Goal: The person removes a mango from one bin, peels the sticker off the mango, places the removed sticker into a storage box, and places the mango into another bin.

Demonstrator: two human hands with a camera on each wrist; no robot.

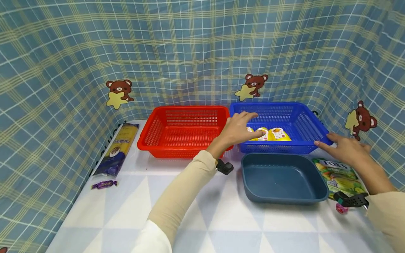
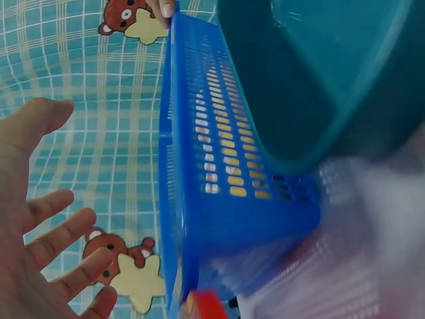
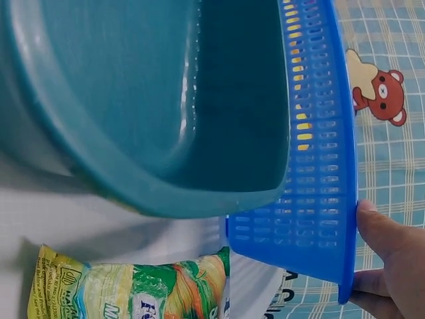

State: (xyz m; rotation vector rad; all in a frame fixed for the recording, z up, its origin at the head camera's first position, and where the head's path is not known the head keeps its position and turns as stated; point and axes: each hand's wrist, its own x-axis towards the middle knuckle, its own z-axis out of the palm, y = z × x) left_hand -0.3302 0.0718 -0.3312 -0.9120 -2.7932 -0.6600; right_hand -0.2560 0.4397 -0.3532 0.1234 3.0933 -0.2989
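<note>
My left hand (image 1: 235, 131) hovers over the near left side of the blue basket (image 1: 278, 147). In the left wrist view that hand (image 2: 43, 252) has its fingers spread apart, holding nothing. My right hand (image 1: 349, 151) grips the basket's right rim near the front corner. The right wrist view shows its thumb (image 3: 373, 229) on one side of the rim and fingers on the other. Inside the basket are yellow packets with white labels (image 1: 279, 134), partly hidden by my left hand.
A red basket (image 1: 185, 153) stands left of the blue one. A dark teal tub (image 1: 284, 201) sits in front. Beside it lie a green Fox's candy bag (image 1: 340, 175) and a pink wrapped candy (image 1: 341, 208). At far left are a long gold-and-purple packet (image 1: 118, 149) and a purple wrapped candy (image 1: 104, 184).
</note>
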